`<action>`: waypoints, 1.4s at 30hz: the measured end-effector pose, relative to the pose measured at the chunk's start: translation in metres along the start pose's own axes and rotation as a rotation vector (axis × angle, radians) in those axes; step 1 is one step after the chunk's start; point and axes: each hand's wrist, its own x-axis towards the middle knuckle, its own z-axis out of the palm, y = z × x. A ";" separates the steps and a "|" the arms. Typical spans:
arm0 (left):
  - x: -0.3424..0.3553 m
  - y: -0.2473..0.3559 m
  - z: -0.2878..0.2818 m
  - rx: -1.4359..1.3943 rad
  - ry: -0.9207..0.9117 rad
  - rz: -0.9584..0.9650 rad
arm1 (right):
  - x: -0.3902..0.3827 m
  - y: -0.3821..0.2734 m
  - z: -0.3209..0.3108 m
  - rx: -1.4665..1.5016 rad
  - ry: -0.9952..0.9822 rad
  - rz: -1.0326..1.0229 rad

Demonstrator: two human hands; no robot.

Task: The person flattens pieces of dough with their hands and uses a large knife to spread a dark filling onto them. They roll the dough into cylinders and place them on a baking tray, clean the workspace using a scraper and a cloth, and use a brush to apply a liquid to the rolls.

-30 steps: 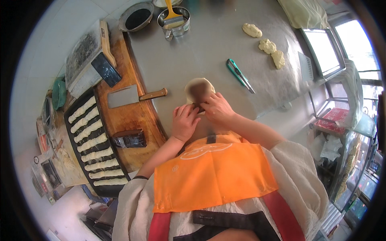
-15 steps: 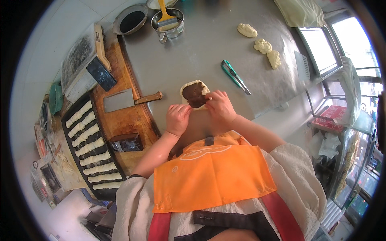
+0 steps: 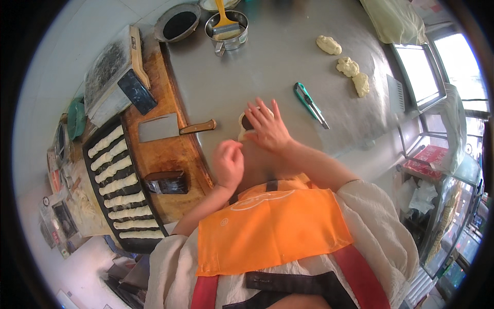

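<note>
A flat piece of pale dough (image 3: 241,135) with dark brown filling (image 3: 248,122) on it lies on the metal tabletop in front of me. My right hand (image 3: 269,131) is over it, fingers spread and palm down, covering most of the dough. Just below and left of the dough is my left hand (image 3: 229,164), its fingers curled closed and slightly apart from the dough. No object shows in it. Left of the dough, a cleaver (image 3: 160,127) has its wooden handle over the metal. A green box cutter (image 3: 310,105) lies to the right.
Several dough strips fill a black tray (image 3: 135,191) at the left. Beside it, a wooden board (image 3: 163,153) carries a dark block-shaped package (image 3: 165,182) and a phone (image 3: 137,91). A metal cup (image 3: 234,40) with a yellow-handled brush stands far back. Lumps of dough (image 3: 348,67) sit far right.
My right hand has gone from pinching the dough's edge to lying spread over it. My left hand has let go of the edge and drawn back slightly, curled. The view has shifted a little.
</note>
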 end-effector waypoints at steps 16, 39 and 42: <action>0.139 -0.020 0.067 0.284 -0.423 0.136 | -0.024 0.058 -0.028 0.789 0.126 0.782; 0.048 0.109 -0.007 -0.953 -0.457 -0.908 | 0.007 0.016 -0.118 1.299 -0.163 0.313; 0.038 0.098 -0.009 -0.754 -0.391 -0.826 | 0.011 -0.004 -0.121 1.289 0.022 0.169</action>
